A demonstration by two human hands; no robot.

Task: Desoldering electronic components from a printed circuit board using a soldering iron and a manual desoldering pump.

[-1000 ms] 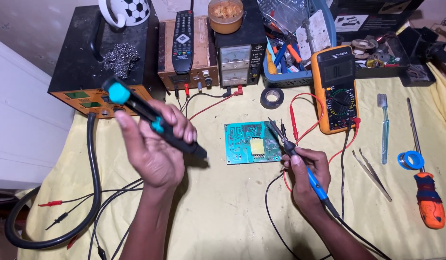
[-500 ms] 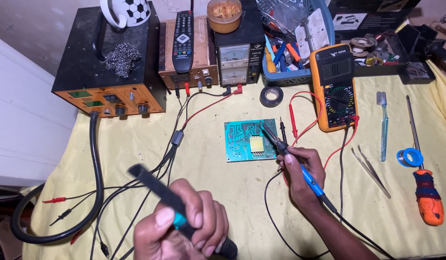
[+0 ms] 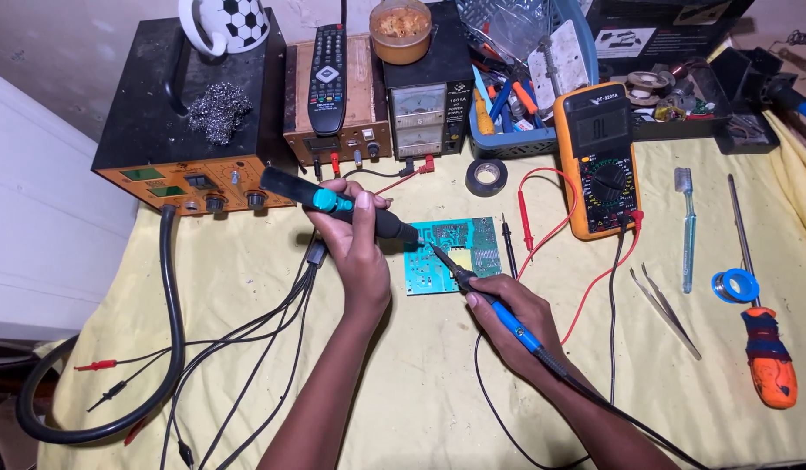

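- The left hand (image 3: 355, 239) is wrapped around a black and teal desoldering pump (image 3: 337, 203), its nozzle end resting at the left edge of the green circuit board (image 3: 451, 254).
- The right hand (image 3: 507, 318) grips a blue-handled soldering iron (image 3: 481, 292) like a pen, with the tip down on the board between the 2 hands.
- The board lies flat on the yellow cloth (image 3: 420, 392), directly ahead of the right hand and just right of the left.
- To do this well, I judge the pump nozzle should sit right beside the iron tip on the same joint; now they look close but slightly apart.
- Keeping the iron tilted and steady would let the solder melt fully before any suction, and brief contact would spare the pads.
- The board is not clamped, so light downward pressure from both tools is likely what holds it from sliding.
- The iron's cord (image 3: 612, 409) trails back past the right wrist; it should stay slack.
- Beyond the right hand stand an orange multimeter (image 3: 599, 157) with its red probe (image 3: 523, 222) lying near the board, and a roll of black tape (image 3: 486, 177).
- Beyond the left hand is the orange-fronted soldering station (image 3: 194, 178).
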